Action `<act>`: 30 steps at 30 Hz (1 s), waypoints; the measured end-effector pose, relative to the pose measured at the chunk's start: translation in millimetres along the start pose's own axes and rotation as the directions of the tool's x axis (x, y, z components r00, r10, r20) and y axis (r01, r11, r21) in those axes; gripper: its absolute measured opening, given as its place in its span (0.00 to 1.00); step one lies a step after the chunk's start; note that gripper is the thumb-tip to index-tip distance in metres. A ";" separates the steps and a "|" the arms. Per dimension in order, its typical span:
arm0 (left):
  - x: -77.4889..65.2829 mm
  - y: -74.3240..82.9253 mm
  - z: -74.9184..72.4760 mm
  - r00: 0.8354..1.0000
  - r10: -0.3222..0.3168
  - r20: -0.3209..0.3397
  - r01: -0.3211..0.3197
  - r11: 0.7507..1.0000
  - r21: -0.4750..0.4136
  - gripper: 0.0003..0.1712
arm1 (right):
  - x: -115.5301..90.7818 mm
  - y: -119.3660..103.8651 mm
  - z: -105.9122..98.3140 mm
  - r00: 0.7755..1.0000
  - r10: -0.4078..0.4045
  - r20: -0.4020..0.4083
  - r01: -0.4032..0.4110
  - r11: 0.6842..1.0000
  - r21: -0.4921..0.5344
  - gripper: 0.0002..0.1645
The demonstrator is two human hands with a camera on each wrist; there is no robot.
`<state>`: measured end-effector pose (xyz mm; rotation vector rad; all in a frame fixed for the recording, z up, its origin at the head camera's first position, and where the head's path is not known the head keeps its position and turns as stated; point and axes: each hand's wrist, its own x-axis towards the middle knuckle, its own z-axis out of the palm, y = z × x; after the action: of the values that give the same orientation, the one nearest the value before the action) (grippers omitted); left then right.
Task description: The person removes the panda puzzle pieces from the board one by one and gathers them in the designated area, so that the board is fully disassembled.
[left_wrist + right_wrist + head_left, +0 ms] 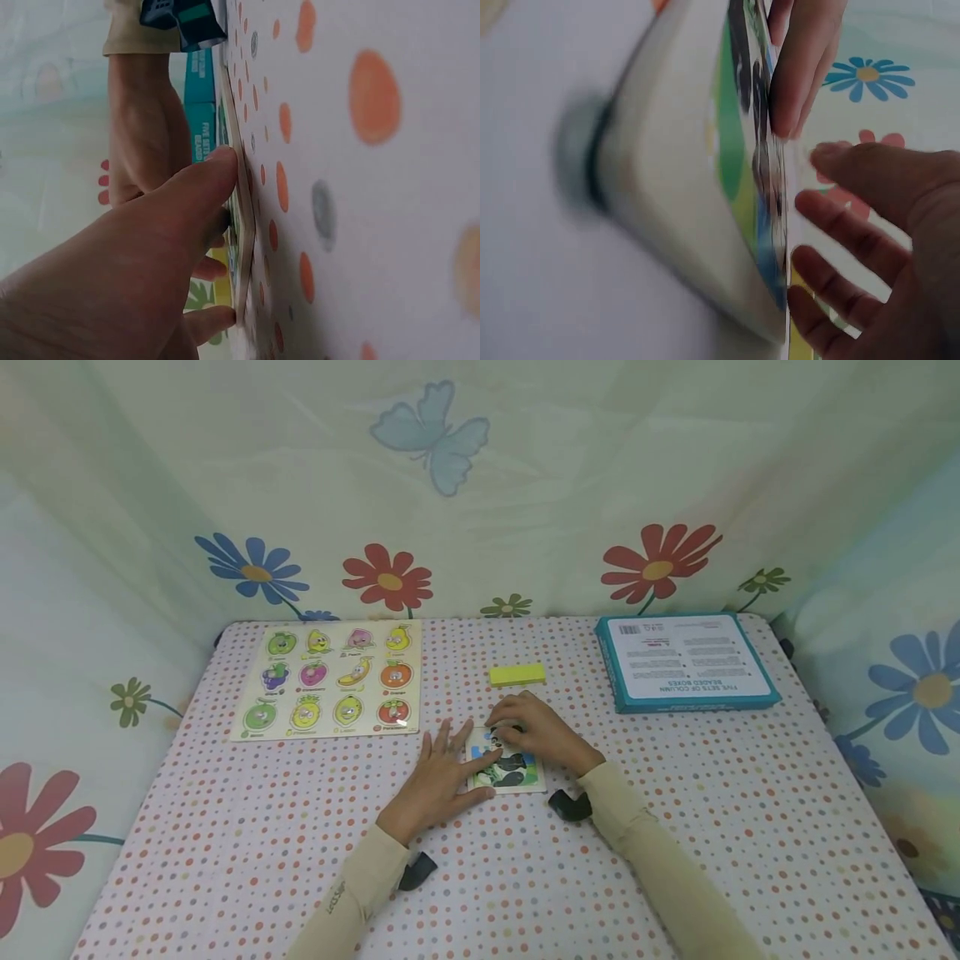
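Note:
A small panda picture puzzle (527, 777) lies on the spotted tabletop, its pale edge (675, 127) seen large in the right wrist view. My left hand (441, 775) rests spread at its left side, with the index finger across the picture. The left thumb (199, 184) lies against the near edge in the left wrist view. From the upper right, my right hand (542, 732) reaches over the puzzle's top part with bent fingers. In the right wrist view its thumb (870, 169) and fingers stand apart, fingertips close to the puzzle's face, with nothing seen between them.
Behind the puzzle lies a yellow block (517, 674). A fruit picture board (330, 681) is at the back left, and a teal box (686, 662) with a white label at the back right. Black devices (570, 805) sit at both sleeves. A flowered curtain (525, 485) encloses the table.

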<state>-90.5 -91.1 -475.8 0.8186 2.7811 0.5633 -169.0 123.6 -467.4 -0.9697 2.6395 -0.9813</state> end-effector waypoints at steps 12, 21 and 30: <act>0.7 -1.0 1.1 1.000 -0.001 -0.006 0.001 1.000 0.010 0.33 | 1.7 -2.5 5.6 0.999 -0.048 0.011 0.048 0.993 -0.108 0.07; -0.2 -1.4 2.3 1.000 -0.006 0.004 0.006 1.000 0.015 0.33 | 1.7 -5.0 8.2 1.000 -0.019 0.021 0.022 0.991 -0.135 0.06; -0.5 -1.1 1.5 1.000 -0.002 -0.001 0.002 1.000 0.008 0.33 | -0.1 -9.0 6.6 0.999 0.015 0.036 -0.011 0.996 -0.088 0.07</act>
<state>-90.1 -91.8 -477.6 0.8167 2.7868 0.5533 -161.9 115.0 -466.8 -0.9780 2.6746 -0.8430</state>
